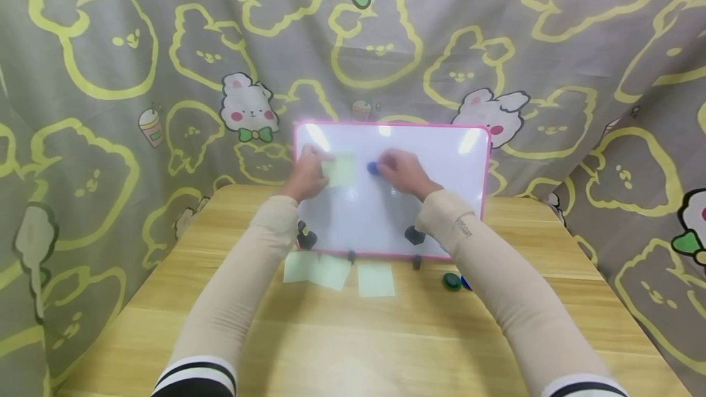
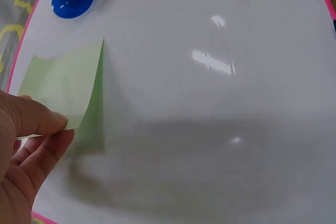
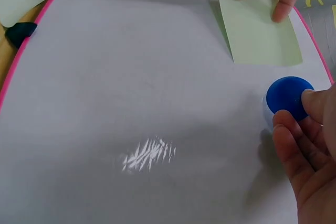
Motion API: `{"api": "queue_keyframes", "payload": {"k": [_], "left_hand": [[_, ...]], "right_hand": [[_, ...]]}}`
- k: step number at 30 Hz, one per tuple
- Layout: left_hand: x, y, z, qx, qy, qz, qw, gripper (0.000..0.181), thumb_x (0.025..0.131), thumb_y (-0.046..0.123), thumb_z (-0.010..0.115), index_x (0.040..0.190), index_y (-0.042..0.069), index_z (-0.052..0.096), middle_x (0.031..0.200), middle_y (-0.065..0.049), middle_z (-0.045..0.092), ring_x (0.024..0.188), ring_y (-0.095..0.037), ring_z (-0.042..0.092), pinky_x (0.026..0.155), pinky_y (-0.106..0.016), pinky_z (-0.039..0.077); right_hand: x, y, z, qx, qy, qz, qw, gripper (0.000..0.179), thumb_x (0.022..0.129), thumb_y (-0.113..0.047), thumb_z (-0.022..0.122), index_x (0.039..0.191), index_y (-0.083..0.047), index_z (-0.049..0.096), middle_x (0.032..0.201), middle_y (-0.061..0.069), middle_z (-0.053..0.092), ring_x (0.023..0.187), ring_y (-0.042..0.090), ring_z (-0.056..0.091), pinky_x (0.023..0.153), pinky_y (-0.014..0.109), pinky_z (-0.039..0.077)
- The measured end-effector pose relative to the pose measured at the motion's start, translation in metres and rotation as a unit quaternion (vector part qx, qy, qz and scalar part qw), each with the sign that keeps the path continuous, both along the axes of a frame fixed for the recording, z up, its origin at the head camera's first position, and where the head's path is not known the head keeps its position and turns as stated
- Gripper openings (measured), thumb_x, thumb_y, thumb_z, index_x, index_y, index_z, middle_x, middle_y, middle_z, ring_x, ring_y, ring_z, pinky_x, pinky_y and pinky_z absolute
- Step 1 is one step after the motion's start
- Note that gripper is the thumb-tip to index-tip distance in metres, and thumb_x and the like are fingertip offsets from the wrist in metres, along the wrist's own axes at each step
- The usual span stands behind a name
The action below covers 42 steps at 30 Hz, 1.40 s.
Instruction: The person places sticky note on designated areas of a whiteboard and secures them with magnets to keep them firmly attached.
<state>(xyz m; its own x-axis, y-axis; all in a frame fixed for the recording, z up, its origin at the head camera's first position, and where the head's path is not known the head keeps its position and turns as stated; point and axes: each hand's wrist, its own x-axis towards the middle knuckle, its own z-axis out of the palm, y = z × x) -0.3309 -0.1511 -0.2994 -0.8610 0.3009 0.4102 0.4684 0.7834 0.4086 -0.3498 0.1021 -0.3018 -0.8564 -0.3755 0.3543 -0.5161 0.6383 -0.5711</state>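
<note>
Near the whiteboard's [image 1: 358,219] upper L cnr, L hand [image 1: 309,173] pinches a green note [image 2: 63,82] by its L edge, thumb on front, fingers behind. Note's pale yellowish-green, thin, squarish, approx flat but w/ a slight bend; front looks plain, no marks visible. Part of it stands off the board, w/ darker green in shadow underneath.

Just R of it, below board's top edge & a bit L of mid, R hand [image 1: 404,171] grips a blue disc [image 3: 290,97] btwn thumb & fingertips. Disc's round, deep blue, glossy w/ small white glints, paler band along one side. Can't tell if it touches the board.

Board's white, shiny, pink-framed, stands toward worktop's [image 1: 342,342] far edge; black pieces [image 1: 415,235] sit along its bottom edge. On worktop, by board's bottom edge: 3 more pale green sheets [image 1: 376,279], two overlapping, one apart. Near board's lower R cnr: a green disc [image 1: 451,281], w/ another blue one [image 1: 466,282] beside it, partly hidden by R sleeve [image 1: 496,274].
</note>
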Motion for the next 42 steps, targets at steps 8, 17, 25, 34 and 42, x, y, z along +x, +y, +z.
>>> {"api": "queue_keyframes", "payload": {"k": [8, 17, 25, 34, 42], "left_hand": [[-0.002, 0.005, 0.004, 0.0, 0.02, -0.009, 0.9998, 0.053, 0.071, -0.015, 0.059, 0.123, -0.006, 0.06, 0.119, -0.023, 0.039, 0.087, -0.027, 0.047, 0.081, -0.037, 0.049], [-0.013, 0.009, 0.004, -0.004, 0.019, -0.026, 0.9995, 0.055, 0.069, -0.018, 0.058, 0.122, -0.006, 0.057, 0.122, -0.023, 0.047, 0.112, -0.034, 0.046, 0.101, -0.04, 0.041], [-0.015, 0.013, 0.005, -0.014, 0.033, -0.016, 0.9992, 0.055, 0.069, -0.019, 0.058, 0.122, -0.005, 0.056, 0.124, -0.022, 0.05, 0.123, -0.034, 0.043, 0.109, -0.039, 0.034], [-0.015, 0.016, -0.001, 0.009, 0.018, -0.003, 0.9998, 0.057, 0.071, -0.019, 0.057, 0.126, -0.003, 0.055, 0.13, -0.021, 0.046, 0.124, -0.035, 0.042, 0.109, -0.041, 0.035], [-0.01, 0.017, -0.002, 0.015, 0.011, 0.01, 0.9998, 0.057, 0.071, -0.02, 0.057, 0.125, -0.004, 0.055, 0.13, -0.022, 0.043, 0.124, -0.036, 0.043, 0.108, -0.042, 0.036]], "right_hand": [[-0.003, -0.018, 0.009, 0.014, 0.042, 0.01, 0.9989, 0.014, 0.095, -0.015, 0.058, 0.102, -0.004, 0.065, 0.093, 0.009, 0.065, 0.085, 0.023, 0.059, 0.078, 0.036, 0.05], [-0.013, -0.032, 0.009, -0.01, 0.059, 0.015, 0.9981, 0.011, 0.093, -0.011, 0.06, 0.1, -0.004, 0.066, 0.092, 0.009, 0.066, 0.085, 0.023, 0.06, 0.08, 0.035, 0.05], [-0.016, -0.045, 0.011, -0.035, 0.07, -0.012, 0.9969, 0.01, 0.093, -0.011, 0.062, 0.098, -0.003, 0.065, 0.088, 0.011, 0.065, 0.081, 0.025, 0.059, 0.075, 0.036, 0.051], [-0.01, -0.054, 0.015, -0.047, 0.061, -0.04, 0.9962, 0.011, 0.093, -0.009, 0.062, 0.099, -0.001, 0.065, 0.092, 0.014, 0.067, 0.085, 0.026, 0.061, 0.078, 0.036, 0.052], [-0.016, -0.056, 0.01, -0.036, 0.071, -0.048, 0.9957, 0.011, 0.092, -0.01, 0.062, 0.1, -0.002, 0.065, 0.092, 0.013, 0.066, 0.086, 0.026, 0.061, 0.08, 0.036, 0.052]]}}
